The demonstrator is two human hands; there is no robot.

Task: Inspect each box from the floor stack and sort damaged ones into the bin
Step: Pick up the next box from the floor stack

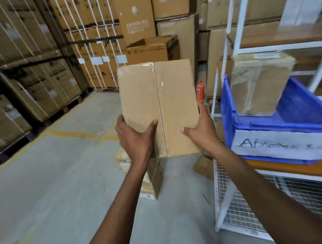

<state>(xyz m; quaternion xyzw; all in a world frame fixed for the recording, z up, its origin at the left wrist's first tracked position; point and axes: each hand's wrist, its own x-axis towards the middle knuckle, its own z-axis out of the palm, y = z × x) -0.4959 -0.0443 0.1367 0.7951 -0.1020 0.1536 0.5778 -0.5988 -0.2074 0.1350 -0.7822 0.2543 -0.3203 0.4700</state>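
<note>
Single head view, looking forward-down, close over hands.

Grey concrete floor [57, 181] with yellow painted lines [74, 134]. Strapped cartons [24, 54] stacked high on pallets, left and rear. White metal rack [282, 46], right, with wire mesh panel [252, 210] below. Red fire extinguisher [200, 91] beside rack.

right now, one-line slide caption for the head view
Left hand and right hand hold a taped cardboard box above the floor stack, beside a blue bin with another box in it.
</note>
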